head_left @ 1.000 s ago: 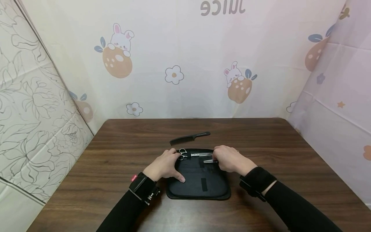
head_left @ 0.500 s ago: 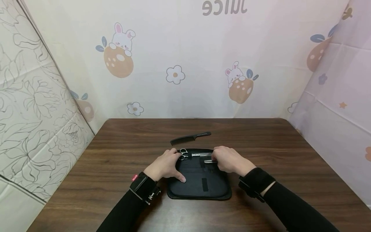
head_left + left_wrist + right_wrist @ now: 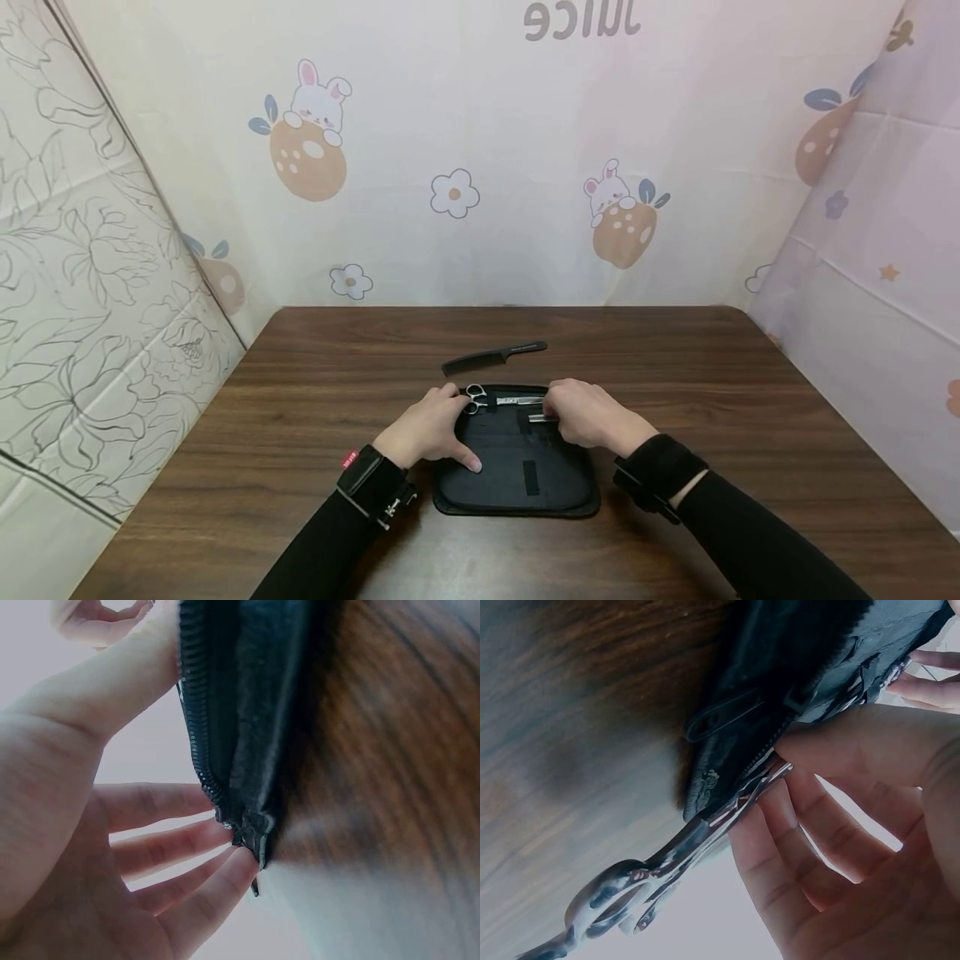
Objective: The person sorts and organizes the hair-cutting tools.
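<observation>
A black zippered case (image 3: 491,483) lies unfolded on the table. My left hand (image 3: 427,429) is spread at its left side, thumb resting on the inner surface and fingertips touching the far-left corner. Silver scissors (image 3: 519,401) lie across the far part of the case, finger rings to the left near my left fingers. My right hand (image 3: 596,417) pinches a second pair of scissors (image 3: 622,896). Its blades (image 3: 542,418) point left at a dark strap on the case. In the right wrist view its finger rings extend beyond the case's zipped edge.
A black comb (image 3: 487,359) with a handle lies on the wooden table (image 3: 315,400) beyond the case. Patterned cloth (image 3: 465,100) hangs behind the table and along both sides. A zipper pull (image 3: 724,712) hangs at the case's right edge.
My right hand has shifted slightly left, with the pinched scissors in it. The left hand stays at the case's left side. Case, first scissors and comb hold their places.
</observation>
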The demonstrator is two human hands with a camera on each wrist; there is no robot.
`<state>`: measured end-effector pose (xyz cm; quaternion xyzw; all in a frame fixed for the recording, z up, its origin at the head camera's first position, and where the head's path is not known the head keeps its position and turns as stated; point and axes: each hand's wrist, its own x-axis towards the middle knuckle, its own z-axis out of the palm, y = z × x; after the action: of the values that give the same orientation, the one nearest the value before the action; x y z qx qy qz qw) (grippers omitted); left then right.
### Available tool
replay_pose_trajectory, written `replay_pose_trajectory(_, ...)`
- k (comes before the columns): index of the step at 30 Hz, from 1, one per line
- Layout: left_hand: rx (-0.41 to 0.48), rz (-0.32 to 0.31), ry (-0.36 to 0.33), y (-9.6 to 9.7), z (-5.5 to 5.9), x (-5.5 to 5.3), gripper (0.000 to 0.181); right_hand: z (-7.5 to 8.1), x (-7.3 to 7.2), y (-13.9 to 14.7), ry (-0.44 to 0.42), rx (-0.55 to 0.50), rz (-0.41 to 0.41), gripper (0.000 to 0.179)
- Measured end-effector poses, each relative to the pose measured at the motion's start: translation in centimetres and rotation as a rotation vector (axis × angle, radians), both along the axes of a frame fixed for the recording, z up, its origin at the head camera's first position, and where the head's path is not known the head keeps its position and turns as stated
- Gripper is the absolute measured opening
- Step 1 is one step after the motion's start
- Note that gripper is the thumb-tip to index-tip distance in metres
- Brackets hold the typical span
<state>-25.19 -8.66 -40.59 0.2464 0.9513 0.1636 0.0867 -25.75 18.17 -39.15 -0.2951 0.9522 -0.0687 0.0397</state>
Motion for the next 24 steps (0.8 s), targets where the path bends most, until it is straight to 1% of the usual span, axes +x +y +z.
replay_pose_trajectory(6,0.001,0.000,0.000,0.05,-0.10,0.01,0.101,-0.09,0.04,-0.07,-0.008,0.007,-0.009,0.026)
replay_pose_trajectory(12,0.002,0.006,-0.006,0.02,-0.24,0.01,0.101,-0.08,0.10,-0.17,-0.012,-0.008,-0.008,0.026)
replay_pose_trajectory(24,-0.007,0.007,0.004,0.01,-0.13,-0.06,0.100,0.04,-0.01,-0.83,-0.022,-0.001,-0.025,0.023)
